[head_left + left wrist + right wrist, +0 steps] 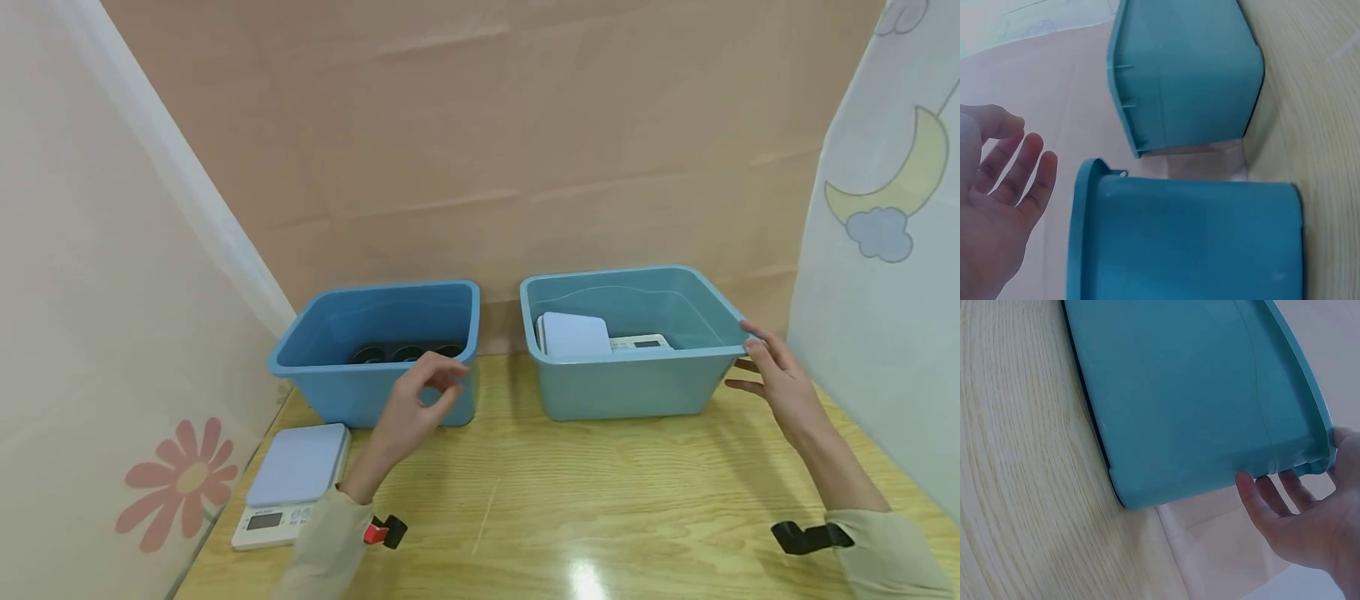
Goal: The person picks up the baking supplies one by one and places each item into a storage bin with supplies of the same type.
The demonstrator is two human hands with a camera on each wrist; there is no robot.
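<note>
Head view shows two blue bins side by side at the back of a wooden table point(600, 492). The right hand point(780, 387) is at the right bin point(630, 392), fingers straight and relaxed, tips touching the rim at its right front corner; the right wrist view has the fingers point(1272, 500) just under that lip, not curled round it. The left hand point(416, 408) hovers in front of the left bin point(360, 392) near its front right corner, fingers loose and holding nothing; the left wrist view shows an open palm point(991, 206) apart from the bin wall.

Inside the right bin a scale point(577, 335) lies against the left wall. The left bin has dark round things point(408, 353) at the bottom, too hidden to name. A second scale point(292, 483) sits on the table just in front of the left bin.

If that right bin is getting moved, I'd guess hooking the fingers properly under the lip helps, since a one-corner push will likely swivel it. Keep it level so the scale inside doesn't slide.
</note>
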